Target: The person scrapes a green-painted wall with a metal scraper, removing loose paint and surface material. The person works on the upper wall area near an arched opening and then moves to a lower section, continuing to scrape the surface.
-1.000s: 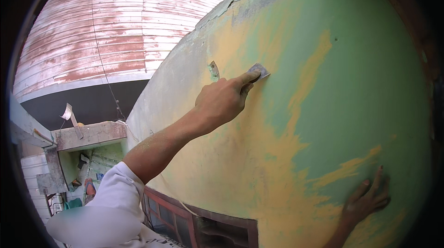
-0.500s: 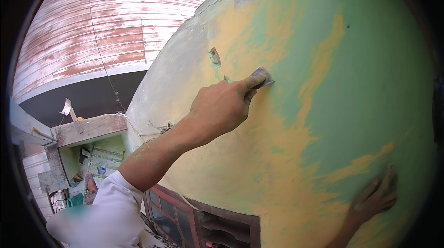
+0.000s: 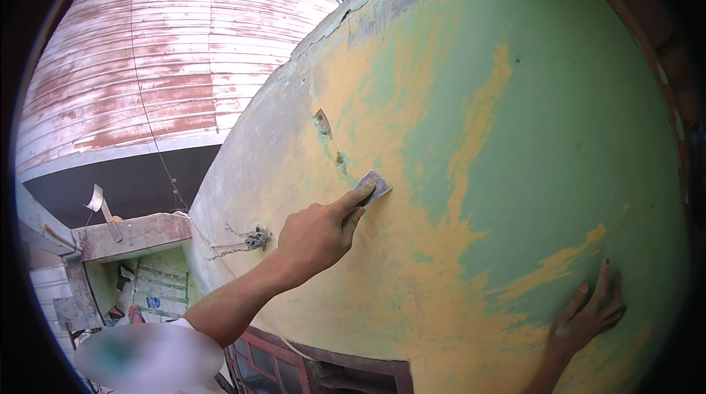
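Note:
My left hand (image 3: 316, 240) reaches in from the lower left, its fingers pressing a small grey folded piece of sandpaper (image 3: 376, 187) flat against the wall. The wall (image 3: 529, 151) is painted green, with yellow patches and streaks showing through and bare grey toward its left edge. The sandpaper lies on a yellow area, just below and right of a chipped hole (image 3: 322, 123). At the lower right, my right hand (image 3: 592, 313) rests on the green paint with its fingers stretched out and holds nothing. Dust coats my left forearm.
A wire tuft (image 3: 256, 238) with a chain sticks out of the wall left of my forearm. Below is a brown-framed window (image 3: 353, 375). A rusty corrugated roof (image 3: 147, 56) lies at the upper left, above a drop to a lower ledge (image 3: 136, 236).
My left hand has slid down and to the left along the wall with the sandpaper. The view has shifted a little. My right hand stays at about the same spot on the wall.

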Demonstrator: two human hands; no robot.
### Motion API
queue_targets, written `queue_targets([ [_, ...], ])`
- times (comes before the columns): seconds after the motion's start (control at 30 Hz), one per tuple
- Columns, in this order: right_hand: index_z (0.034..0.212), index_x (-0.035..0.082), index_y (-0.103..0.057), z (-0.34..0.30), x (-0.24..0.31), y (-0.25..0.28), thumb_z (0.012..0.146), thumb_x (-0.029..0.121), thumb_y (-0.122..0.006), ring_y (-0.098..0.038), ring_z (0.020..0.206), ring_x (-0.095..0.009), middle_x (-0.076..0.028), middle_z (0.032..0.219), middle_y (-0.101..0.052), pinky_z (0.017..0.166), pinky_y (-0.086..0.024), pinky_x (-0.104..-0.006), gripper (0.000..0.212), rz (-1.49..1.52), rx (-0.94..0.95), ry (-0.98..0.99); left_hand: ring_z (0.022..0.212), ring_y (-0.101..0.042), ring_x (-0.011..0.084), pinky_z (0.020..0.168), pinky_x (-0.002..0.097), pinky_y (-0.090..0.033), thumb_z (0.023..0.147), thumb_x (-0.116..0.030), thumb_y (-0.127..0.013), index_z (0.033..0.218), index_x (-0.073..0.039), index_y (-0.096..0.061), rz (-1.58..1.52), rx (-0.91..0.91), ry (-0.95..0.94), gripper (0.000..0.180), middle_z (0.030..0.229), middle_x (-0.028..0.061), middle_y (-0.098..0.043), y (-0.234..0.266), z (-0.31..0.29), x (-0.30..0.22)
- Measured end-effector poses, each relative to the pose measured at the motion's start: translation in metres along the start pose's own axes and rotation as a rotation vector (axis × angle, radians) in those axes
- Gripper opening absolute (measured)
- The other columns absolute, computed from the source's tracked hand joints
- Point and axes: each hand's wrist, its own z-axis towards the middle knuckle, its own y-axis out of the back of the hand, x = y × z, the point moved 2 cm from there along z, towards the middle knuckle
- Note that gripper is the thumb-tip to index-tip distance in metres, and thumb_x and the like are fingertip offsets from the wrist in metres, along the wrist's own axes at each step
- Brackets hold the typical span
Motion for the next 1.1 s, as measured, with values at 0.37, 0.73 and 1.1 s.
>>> queue_targets([
  [0.37, 0.149, 0.023, -0.056, -0.003, 0.006, 0.003, 0.111, 0.043, -0.032, -0.045, 0.135, -0.042, -0.021, 0.148, -0.048, 0.117, -0.024, -0.0674, 0.049, 0.007, 0.042, 0.004, 0.074, -0.070, 0.0393, 0.072, 0.0476, -0.053, 0.106, -0.029, -0.053, 0.148, -0.026, -0.055, -0.045, 0.018, 0.025, 0.042, 0.085, 0.0183, -0.074, 0.003, 0.001, -0.006],
  [0.73, 0.148, 0.024, -0.056, -0.001, 0.012, 0.004, 0.110, 0.039, -0.035, -0.045, 0.135, -0.041, -0.022, 0.144, -0.048, 0.116, -0.026, -0.0668, 0.046, 0.002, 0.026, 0.022, 0.073, -0.070, 0.0389, 0.070, 0.0480, -0.052, 0.106, -0.025, -0.055, 0.145, -0.023, -0.057, -0.071, -0.139, -0.052, 0.040, 0.083, 0.0195, -0.073, -0.004, 0.028, -0.021],
  [1.1, 0.147, 0.027, -0.057, -0.004, 0.013, 0.003, 0.109, 0.039, -0.037, -0.045, 0.135, -0.042, -0.022, 0.145, -0.048, 0.117, -0.025, -0.0684, 0.045, -0.002, 0.033, 0.010, 0.082, -0.073, 0.0361, 0.071, 0.0485, -0.055, 0.108, -0.028, -0.050, 0.148, -0.030, -0.054, 0.118, -0.151, -0.132, 0.040, 0.097, 0.0158, -0.076, 0.025, 0.069, -0.049],
])
